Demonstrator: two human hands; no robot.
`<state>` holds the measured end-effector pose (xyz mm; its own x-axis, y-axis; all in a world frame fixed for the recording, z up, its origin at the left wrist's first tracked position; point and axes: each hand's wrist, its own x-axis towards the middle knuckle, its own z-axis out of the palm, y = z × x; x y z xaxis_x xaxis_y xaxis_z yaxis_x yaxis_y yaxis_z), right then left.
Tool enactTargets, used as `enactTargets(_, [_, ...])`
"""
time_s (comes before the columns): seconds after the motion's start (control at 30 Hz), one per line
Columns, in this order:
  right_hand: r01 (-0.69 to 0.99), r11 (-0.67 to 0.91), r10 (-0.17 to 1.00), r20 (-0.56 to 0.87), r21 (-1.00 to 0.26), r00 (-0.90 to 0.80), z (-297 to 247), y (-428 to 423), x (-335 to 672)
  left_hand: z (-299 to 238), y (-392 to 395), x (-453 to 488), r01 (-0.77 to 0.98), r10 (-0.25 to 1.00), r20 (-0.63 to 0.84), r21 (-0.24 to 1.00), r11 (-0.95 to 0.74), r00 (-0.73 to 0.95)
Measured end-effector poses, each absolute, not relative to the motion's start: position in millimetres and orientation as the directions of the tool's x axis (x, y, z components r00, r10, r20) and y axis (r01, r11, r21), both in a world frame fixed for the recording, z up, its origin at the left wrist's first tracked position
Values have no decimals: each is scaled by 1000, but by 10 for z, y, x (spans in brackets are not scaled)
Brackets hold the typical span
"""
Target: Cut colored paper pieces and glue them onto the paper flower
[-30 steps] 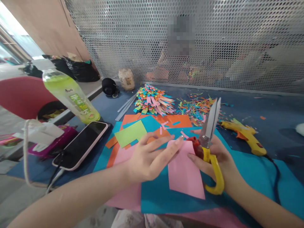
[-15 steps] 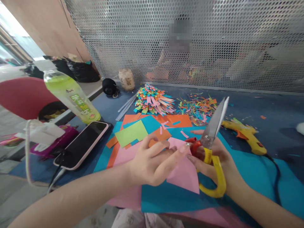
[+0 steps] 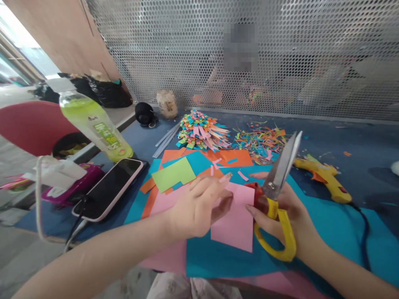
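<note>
My right hand (image 3: 291,216) is closed round scissors (image 3: 276,187) with red and yellow handles. The blades point up, slightly parted. Its thumb also meets the right edge of a pink paper rectangle (image 3: 237,220). My left hand (image 3: 201,203) is at the paper's left side, fingers bent against it; the thumb tip is hidden. The pink piece is held upright above a blue sheet (image 3: 202,259). Beyond the hands lie a green paper piece (image 3: 173,174), orange paper (image 3: 245,158) and small pink strips (image 3: 243,176).
A fringed paper cone (image 3: 199,131) stands behind the sheets, with a heap of paper shreds (image 3: 262,141) beside it. Glue sticks (image 3: 166,141) lie left of the cone. At right is a yellow glue gun (image 3: 324,176); at left, a phone (image 3: 109,189) and a drink bottle (image 3: 93,120).
The pink paper has turned flatter toward me and shifted slightly left. My left hand has drawn back from the scissor handles, its fingers curling in. The scissors have barely moved.
</note>
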<state>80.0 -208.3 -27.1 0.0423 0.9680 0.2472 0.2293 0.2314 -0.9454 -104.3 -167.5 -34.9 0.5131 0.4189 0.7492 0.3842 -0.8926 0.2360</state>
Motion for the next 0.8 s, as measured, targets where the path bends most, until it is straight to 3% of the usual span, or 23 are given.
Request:
enactTargets(0.17, [173,179,981,188,-969,40,-278,-2075,825,-343,-1651,-1047,394,475,723,298,-869,501])
enactTargets(0.4, [15,17,990,19,-1000,141,-291,-2030,860,-317,-1653,-1044,407,440,729,239,-882,524])
enactTargets(0.6, [80,99,994,102,-992,31,-302,-2061,865,-392,-1642,-1059,386,417,760,237,-892,498])
enactTargets(0.8, [110,68,998,68,-992,-3,-291,-2059,869,-422,-1636,-1066,387,397,757,207,-899,519])
